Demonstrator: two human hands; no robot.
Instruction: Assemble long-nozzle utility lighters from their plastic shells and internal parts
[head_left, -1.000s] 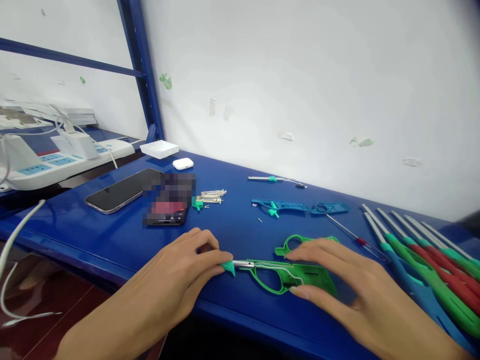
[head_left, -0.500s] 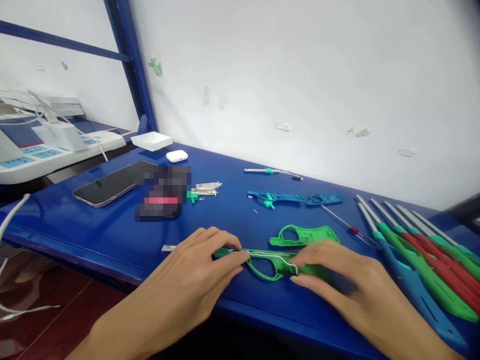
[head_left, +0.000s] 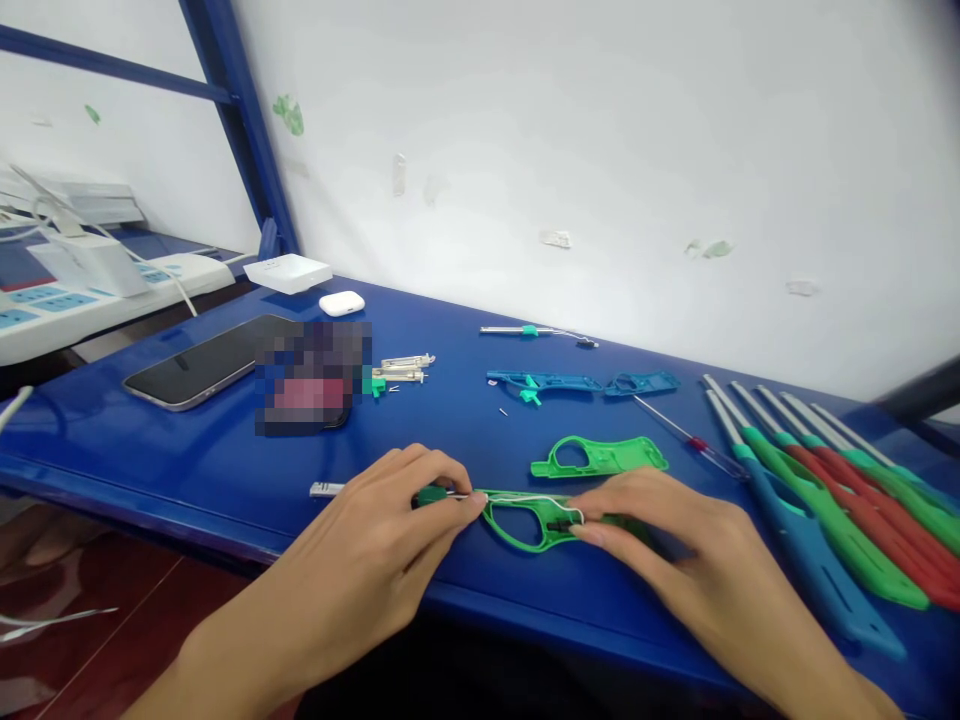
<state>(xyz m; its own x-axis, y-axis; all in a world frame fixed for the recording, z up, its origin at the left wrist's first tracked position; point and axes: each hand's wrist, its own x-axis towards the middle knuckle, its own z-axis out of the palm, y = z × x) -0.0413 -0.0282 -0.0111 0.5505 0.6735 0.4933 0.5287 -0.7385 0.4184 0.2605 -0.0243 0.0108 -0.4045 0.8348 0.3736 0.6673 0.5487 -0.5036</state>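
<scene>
A bright green lighter half-shell (head_left: 525,545) with a large trigger opening lies between my hands, its inside facing up. My left hand (head_left: 375,540) is closed around the front end, thumb and fingers pinching by a dark green collar (head_left: 431,495). A slotted metal tube (head_left: 327,490) sticks out to the left of that hand. From there a white wire (head_left: 536,498) runs along the shell and bends down to a small black piece (head_left: 561,525). My right hand (head_left: 667,530) pinches this piece and the wire's bend between thumb and forefinger. Its palm hides the shell's rear end.
Another green half-shell (head_left: 607,458) lies just beyond my hands. Farther back are blue lighter shells (head_left: 555,382), a tube with wire (head_left: 517,331) and a screwdriver (head_left: 694,440). Several assembled lighters (head_left: 825,520) lie at right. A phone (head_left: 206,360) and a white case (head_left: 342,304) are at left.
The camera view has shifted slightly, moving the whole scene up and left. My right fingers have brought the black piece slightly farther into the shell; my left hand keeps its hold.
</scene>
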